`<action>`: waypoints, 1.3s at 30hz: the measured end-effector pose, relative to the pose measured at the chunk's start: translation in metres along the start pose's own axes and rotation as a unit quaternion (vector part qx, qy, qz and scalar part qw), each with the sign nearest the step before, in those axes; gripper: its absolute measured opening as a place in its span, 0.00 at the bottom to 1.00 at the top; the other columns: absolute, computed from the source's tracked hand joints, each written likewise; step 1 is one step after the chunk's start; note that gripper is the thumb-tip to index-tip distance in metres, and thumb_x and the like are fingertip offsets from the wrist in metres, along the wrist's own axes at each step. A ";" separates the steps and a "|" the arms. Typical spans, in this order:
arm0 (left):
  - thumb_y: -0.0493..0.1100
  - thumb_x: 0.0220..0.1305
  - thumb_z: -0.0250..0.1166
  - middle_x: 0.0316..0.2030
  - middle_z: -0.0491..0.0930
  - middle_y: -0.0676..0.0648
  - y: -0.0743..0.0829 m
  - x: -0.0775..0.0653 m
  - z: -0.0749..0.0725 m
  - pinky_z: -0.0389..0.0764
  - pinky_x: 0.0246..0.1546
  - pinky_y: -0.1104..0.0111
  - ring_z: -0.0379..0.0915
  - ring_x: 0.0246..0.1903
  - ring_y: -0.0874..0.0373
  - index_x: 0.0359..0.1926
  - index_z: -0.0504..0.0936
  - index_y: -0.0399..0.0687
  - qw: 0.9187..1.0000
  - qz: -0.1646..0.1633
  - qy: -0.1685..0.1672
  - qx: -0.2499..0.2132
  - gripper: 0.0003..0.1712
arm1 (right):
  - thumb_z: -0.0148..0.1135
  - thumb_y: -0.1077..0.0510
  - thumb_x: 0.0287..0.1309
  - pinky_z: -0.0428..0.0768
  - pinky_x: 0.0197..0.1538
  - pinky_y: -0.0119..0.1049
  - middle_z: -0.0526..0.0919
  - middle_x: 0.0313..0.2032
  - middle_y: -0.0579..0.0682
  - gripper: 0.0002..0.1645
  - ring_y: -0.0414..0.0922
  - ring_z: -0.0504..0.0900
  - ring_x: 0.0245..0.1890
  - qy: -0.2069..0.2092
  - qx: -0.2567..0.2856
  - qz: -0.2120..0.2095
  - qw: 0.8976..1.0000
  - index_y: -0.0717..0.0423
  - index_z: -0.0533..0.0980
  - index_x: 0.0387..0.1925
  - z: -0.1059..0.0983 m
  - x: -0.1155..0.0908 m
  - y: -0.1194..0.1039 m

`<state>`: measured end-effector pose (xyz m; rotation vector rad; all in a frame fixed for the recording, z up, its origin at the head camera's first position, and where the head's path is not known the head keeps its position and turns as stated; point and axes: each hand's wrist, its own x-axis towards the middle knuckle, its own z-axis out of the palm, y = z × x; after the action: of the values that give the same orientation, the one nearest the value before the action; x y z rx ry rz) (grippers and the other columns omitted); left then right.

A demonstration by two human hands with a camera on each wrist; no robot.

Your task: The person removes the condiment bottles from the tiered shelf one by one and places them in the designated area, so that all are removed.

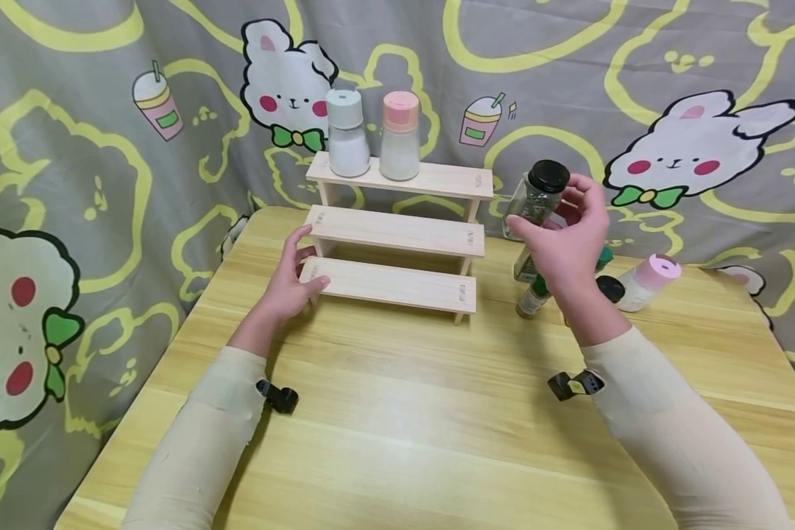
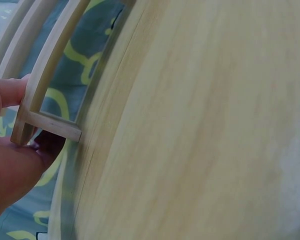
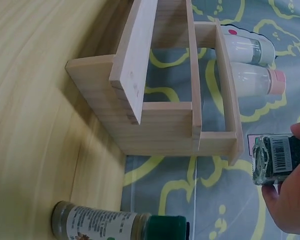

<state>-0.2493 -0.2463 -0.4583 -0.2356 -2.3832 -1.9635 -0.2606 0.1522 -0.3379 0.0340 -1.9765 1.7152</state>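
Note:
My left hand (image 1: 291,283) grips the left end of a three-tier wooden rack (image 1: 397,283), thumb over the lowest board and fingers at its side. In my right hand (image 1: 573,228) is a glass spice jar (image 1: 533,199) with a black lid, pinched between thumb and fingers and held in the air right of the rack. The right wrist view shows a barcode label on this jar (image 3: 280,155). On the top tier stand two shakers: one with a pale-green cap (image 1: 348,140) and one with a pink cap (image 1: 400,140).
Right of the rack, partly behind my right arm, several more seasoning bottles stand on the wooden table (image 1: 397,412): a green-capped bottle (image 3: 105,222), a black-capped one (image 1: 611,288), and a pink-capped shaker (image 1: 649,281). A patterned grey curtain (image 1: 543,73) hangs behind and at the left.

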 end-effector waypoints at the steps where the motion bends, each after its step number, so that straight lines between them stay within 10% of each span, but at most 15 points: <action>1: 0.19 0.61 0.60 0.67 0.61 0.33 0.000 0.000 0.000 0.74 0.54 0.57 0.63 0.62 0.36 0.77 0.47 0.65 1.000 -0.001 0.001 0.001 0.55 | 0.82 0.67 0.36 0.79 0.49 0.35 0.73 0.51 0.50 0.42 0.47 0.78 0.48 0.003 -0.001 0.000 1.000 0.47 0.73 0.56 -0.002 0.000 0.000; 39: 0.23 0.64 0.61 0.69 0.59 0.34 0.005 -0.002 0.001 0.69 0.59 0.48 0.60 0.65 0.37 0.77 0.46 0.69 1.000 -0.023 -0.006 0.011 0.54 | 0.77 0.82 0.25 0.82 0.44 0.32 0.76 0.50 0.55 0.46 0.47 0.77 0.44 0.100 0.088 0.019 0.991 0.55 0.76 0.52 -0.079 -0.006 0.005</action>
<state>-0.2465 -0.2445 -0.4535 -0.1951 -2.4385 -1.9594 -0.2292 0.2246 -0.3400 -0.1115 -1.6877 1.8375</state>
